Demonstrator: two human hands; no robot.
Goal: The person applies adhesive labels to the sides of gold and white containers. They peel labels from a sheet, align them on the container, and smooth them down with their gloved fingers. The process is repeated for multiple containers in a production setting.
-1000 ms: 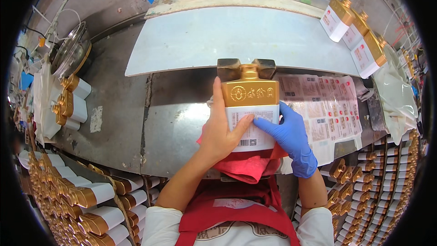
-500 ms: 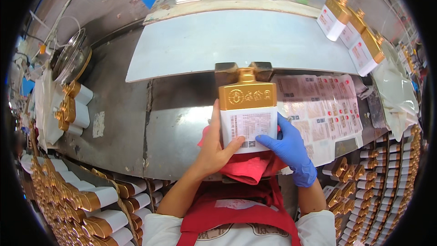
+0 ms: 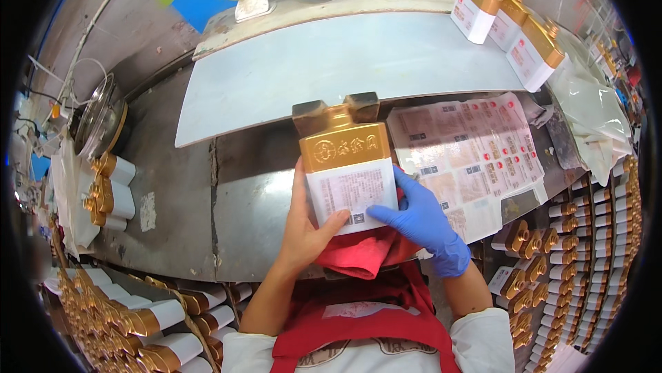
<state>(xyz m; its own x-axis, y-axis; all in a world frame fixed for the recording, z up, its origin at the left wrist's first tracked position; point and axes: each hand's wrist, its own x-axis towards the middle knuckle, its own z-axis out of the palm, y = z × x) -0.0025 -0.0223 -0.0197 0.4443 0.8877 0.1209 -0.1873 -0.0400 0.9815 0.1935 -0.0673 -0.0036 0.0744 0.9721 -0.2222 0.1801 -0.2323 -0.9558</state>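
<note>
Between both hands I hold a flat bottle (image 3: 347, 149) with a gold upper part and a white lower body; a printed label sits on its white face. Bare, my left hand (image 3: 309, 224) grips the bottle's left side, thumb on the label's lower edge. My right hand (image 3: 420, 216), in a blue glove, grips the right side with its thumb near the label's lower right corner. The bottle's neck lies between two dark blocks (image 3: 309, 114) at the table edge. A red cloth (image 3: 355, 254) lies below the bottle, partly hidden by it.
Label sheets (image 3: 476, 159) lie right of the bottle. Behind is a pale board (image 3: 331, 55), with three bottles (image 3: 534, 53) at its right end. Other bottles (image 3: 114, 190) lie at the left on the metal table (image 3: 172, 228). Racks of bottles flank me on both sides.
My view has shifted and tilted slightly, so the scene sits differently in the picture. Both hands keep their hold on the bottle, thumbs still at the label's lower edge.
</note>
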